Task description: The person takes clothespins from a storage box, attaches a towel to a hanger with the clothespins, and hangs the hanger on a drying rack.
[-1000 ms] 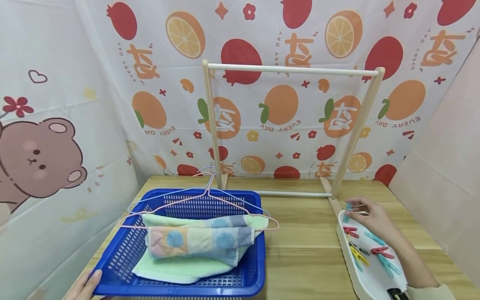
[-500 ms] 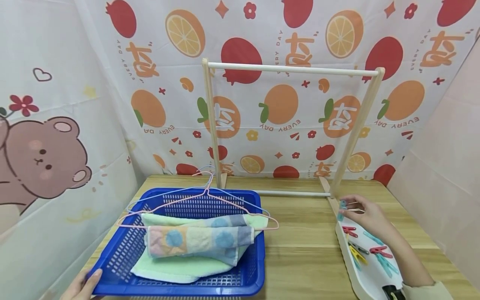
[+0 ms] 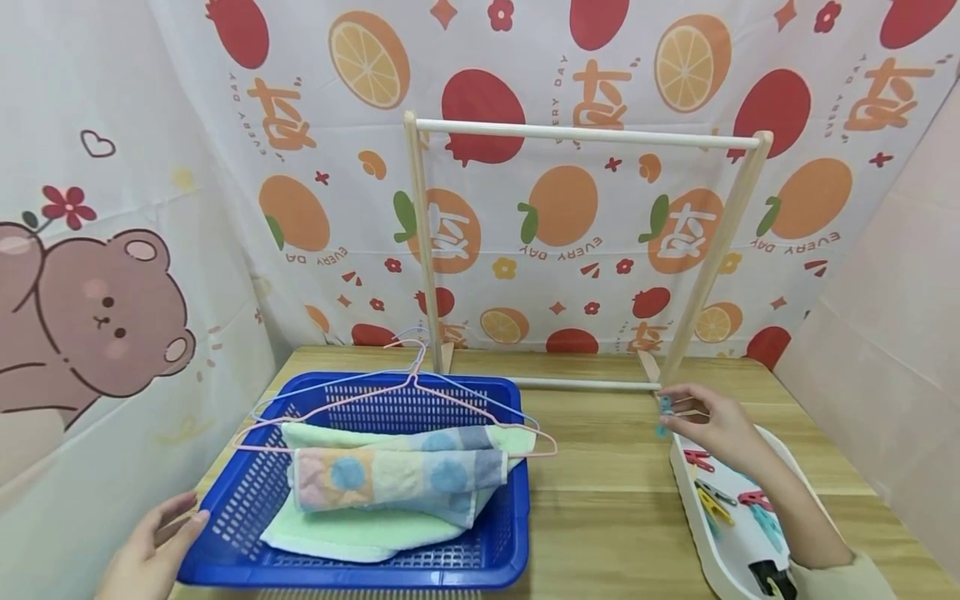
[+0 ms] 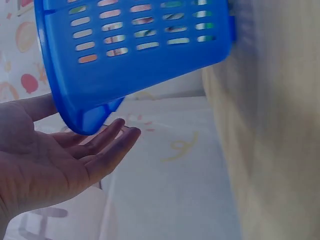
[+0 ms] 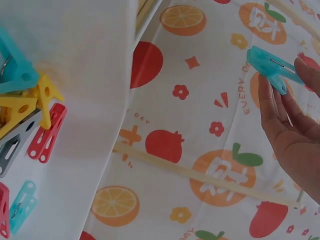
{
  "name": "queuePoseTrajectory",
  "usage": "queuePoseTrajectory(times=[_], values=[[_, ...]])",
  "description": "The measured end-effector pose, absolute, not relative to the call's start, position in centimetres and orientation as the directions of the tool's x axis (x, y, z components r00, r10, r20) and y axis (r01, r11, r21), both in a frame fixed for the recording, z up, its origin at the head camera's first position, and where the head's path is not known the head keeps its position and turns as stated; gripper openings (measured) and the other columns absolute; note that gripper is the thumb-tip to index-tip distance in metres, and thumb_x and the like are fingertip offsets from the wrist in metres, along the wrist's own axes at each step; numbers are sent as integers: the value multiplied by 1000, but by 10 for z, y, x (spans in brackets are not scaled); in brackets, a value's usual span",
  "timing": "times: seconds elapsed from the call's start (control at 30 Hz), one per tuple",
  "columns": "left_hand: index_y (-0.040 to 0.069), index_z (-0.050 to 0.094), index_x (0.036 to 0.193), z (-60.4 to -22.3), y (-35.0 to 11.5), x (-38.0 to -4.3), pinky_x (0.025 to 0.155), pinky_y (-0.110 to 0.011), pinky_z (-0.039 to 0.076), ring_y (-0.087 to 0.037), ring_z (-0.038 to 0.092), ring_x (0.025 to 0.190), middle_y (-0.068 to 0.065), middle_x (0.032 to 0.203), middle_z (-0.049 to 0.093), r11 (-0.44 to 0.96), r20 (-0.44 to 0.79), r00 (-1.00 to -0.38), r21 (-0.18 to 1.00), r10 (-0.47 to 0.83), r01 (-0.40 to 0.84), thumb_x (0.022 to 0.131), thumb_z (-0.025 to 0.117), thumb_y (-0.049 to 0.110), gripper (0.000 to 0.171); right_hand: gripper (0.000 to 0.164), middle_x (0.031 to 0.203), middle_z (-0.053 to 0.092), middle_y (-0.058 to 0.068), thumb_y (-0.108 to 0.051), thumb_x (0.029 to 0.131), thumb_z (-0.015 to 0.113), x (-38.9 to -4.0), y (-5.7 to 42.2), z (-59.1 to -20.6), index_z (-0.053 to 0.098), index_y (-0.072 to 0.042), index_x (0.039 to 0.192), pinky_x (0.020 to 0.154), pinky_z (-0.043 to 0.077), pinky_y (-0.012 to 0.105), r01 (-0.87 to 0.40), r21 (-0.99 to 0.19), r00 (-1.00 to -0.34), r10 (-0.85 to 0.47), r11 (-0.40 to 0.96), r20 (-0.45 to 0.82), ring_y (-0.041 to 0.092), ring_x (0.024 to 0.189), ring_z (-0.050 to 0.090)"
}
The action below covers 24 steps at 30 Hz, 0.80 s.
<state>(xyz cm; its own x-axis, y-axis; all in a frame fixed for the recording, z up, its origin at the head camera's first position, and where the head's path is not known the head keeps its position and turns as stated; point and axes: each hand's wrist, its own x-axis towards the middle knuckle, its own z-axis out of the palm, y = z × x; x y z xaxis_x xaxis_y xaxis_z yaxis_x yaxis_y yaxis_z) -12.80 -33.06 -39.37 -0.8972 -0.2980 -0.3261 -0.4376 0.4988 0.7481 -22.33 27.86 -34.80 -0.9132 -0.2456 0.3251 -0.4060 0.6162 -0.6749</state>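
Teal clothespin (image 3: 665,407) was pinched in the right hand (image 3: 712,423) off the white tray's (image 3: 692,512) far-left corner. The left hand (image 3: 150,546) hung loose at the near-left corner of a basket (image 3: 352,577) of towels (image 3: 397,479), which partly blocked the rack (image 3: 585,132) toward the table's (image 3: 592,492) far edge.

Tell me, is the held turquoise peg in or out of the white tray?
Out: the right hand pinches the turquoise peg, and the right wrist view shows it apart from the white tray.
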Motion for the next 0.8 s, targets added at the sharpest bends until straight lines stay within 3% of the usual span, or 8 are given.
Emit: queuePoseTrajectory(times=[0.13, 0.4, 0.63, 0.8], values=[[-15, 2, 138, -372, -326, -131, 94, -63, 24, -55, 17, 122, -41, 136, 13, 575, -304, -917, 714, -259, -400, 96, 25, 51, 82, 36, 99, 61, 9, -12, 83, 69, -223, 271, -345, 57, 0, 115, 74, 49, 21, -427, -692, -904, -272, 582, 330, 22, 91, 60], [-15, 12, 138, -346, -315, -139, 88, -64, 28, -55, 23, 119, -38, 136, 19, 690, -108, -977, 695, -183, -205, 99, 29, 44, 73, 34, 96, 61, 5, -9, 82, 70, -225, 257, -341, 58, -5, 113, 74, 50, 24, -445, -712, -895, -303, 543, 328, 15, 88, 61], [-15, 33, 128, -342, -314, -156, 77, -63, 36, -55, 37, 108, -41, 126, 33, 841, 77, -988, 536, -133, -72, 99, 38, 34, 57, 34, 97, 60, 8, -6, 81, 70, -221, 245, -335, 57, -2, 113, 74, 51, 26, -435, -761, -894, -330, 482, 302, 17, 89, 61], [-13, 40, 123, -344, -323, -172, 71, -63, 37, -56, 41, 101, -42, 118, 40, 909, 133, -990, 417, -38, 21, 98, 43, 30, 50, 35, 97, 59, 6, -6, 81, 71, -221, 242, -334, 58, -4, 113, 74, 51, 27, -453, -752, -885, -344, 479, 314, 16, 88, 61]])
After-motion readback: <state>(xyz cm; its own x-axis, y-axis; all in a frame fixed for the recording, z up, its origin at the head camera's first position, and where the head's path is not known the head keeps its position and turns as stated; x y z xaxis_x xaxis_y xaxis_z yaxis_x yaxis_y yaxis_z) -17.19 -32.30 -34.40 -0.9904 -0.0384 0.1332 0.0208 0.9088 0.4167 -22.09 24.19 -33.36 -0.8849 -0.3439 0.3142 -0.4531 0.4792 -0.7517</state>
